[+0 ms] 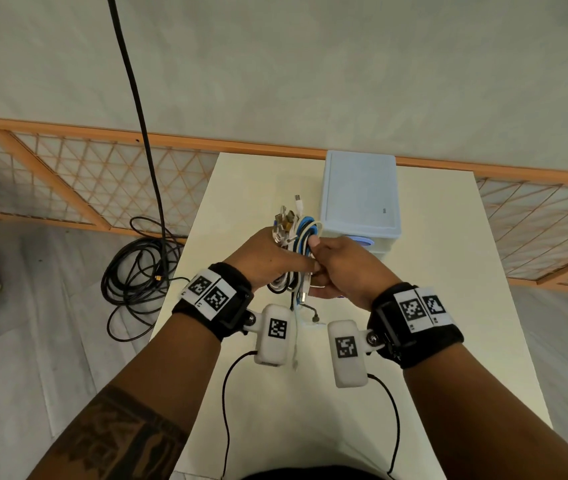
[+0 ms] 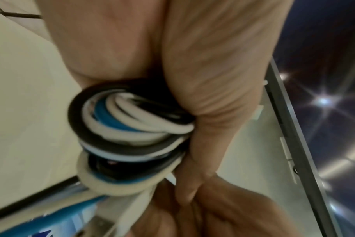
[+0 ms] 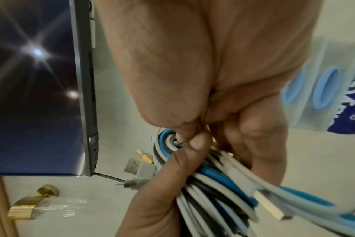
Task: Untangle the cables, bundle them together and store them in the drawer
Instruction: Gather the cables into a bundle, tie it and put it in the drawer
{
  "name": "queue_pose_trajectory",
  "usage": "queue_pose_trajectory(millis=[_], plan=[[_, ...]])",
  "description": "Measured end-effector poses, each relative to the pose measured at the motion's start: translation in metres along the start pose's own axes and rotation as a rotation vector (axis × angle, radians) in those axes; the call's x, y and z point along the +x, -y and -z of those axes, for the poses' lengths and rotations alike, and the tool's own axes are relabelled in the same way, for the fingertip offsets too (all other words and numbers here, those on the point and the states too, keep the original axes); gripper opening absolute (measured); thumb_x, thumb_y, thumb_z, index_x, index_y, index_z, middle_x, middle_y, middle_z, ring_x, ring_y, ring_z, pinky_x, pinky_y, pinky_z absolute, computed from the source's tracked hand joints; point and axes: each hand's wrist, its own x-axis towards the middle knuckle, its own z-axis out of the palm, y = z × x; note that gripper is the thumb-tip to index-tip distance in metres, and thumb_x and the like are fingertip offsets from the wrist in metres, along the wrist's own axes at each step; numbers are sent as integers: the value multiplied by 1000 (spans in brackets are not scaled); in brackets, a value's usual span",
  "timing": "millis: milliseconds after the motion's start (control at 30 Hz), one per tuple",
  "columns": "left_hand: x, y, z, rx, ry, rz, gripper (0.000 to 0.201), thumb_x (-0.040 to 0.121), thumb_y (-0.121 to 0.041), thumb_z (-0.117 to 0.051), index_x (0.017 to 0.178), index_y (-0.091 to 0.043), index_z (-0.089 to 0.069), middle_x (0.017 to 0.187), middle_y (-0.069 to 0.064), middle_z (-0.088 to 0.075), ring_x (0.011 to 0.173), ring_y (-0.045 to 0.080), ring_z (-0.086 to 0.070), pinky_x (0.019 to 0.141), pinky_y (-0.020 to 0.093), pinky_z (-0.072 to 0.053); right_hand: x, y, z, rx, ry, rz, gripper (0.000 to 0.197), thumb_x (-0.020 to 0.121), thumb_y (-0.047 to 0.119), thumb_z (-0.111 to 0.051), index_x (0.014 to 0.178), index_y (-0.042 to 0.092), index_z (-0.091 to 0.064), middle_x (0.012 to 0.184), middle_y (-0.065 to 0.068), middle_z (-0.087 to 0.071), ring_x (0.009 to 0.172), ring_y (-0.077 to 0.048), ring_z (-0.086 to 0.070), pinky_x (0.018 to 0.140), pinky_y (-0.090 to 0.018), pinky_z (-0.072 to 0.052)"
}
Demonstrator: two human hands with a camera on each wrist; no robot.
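Observation:
A bundle of white, blue and black cables (image 1: pixel 298 233) is held above the white table (image 1: pixel 441 306), in front of a pale blue drawer unit (image 1: pixel 360 192). My left hand (image 1: pixel 272 258) grips the coiled bundle (image 2: pixel 130 126) around its middle, with plug ends (image 1: pixel 286 216) sticking up. My right hand (image 1: pixel 341 268) pinches a strand at the loop's top, thumb (image 1: pixel 314 241) on the cables. In the right wrist view the left thumb (image 3: pixel 197 144) lies over the cables (image 3: pixel 219 184). Loose ends (image 1: pixel 305 306) hang below the hands. The drawer front (image 1: pixel 367 242) is mostly hidden behind my right hand.
A coil of black cable (image 1: pixel 137 268) lies on the floor left of the table, with a black cord (image 1: pixel 137 98) rising from it. A wooden lattice screen (image 1: pixel 68 178) runs behind the table. A dark screen (image 3: pixel 36 80) and brass door handle (image 3: pixel 30 203) show in the right wrist view.

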Motion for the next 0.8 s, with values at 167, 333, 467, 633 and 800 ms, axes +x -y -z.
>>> queue_pose_trajectory(millis=[167, 333, 467, 633, 800], plan=[[5, 7, -6, -33, -166, -13, 30, 60, -14, -77, 85, 1, -71, 77, 10, -68, 75, 22, -65, 78, 40, -53, 4, -3, 4, -51, 19, 57, 47, 102, 53, -49, 105, 15, -77, 102, -5, -79, 90, -26, -77, 80, -42, -64], [10, 6, -14, -378, -300, 12, 9, 69, -4, -70, 74, -5, -62, 71, 17, -59, 72, 33, -63, 67, 47, -52, -6, -9, -8, -60, 83, 171, 55, 101, 65, -31, 97, 26, -70, 75, 9, -74, 70, -8, -71, 75, -26, -51], [11, -2, -19, -647, -278, 33, 8, 87, 6, -61, 79, 4, -63, 74, 18, -68, 77, 35, -73, 69, 43, -61, -11, -21, -14, 45, 97, 256, 61, 91, 71, -40, 102, 15, -62, 66, -2, -60, 59, -17, -57, 69, -27, -49], [9, 4, -17, -870, -126, 44, 14, 92, -6, -59, 78, -6, -59, 70, 6, -58, 60, 22, -59, 75, 41, -50, -12, -22, -15, 134, 142, 277, 46, 92, 63, -44, 95, 16, -46, 59, 0, -37, 47, -12, -29, 47, -24, -32], [5, -7, -17, -767, -145, 7, 23, 93, -6, -63, 72, -9, -55, 56, 4, -48, 43, 19, -49, 57, 33, -47, -8, -30, -18, 197, 223, 266, 69, 74, 76, -66, 97, 14, -47, 58, 1, -36, 47, -10, -29, 45, -20, -32]])
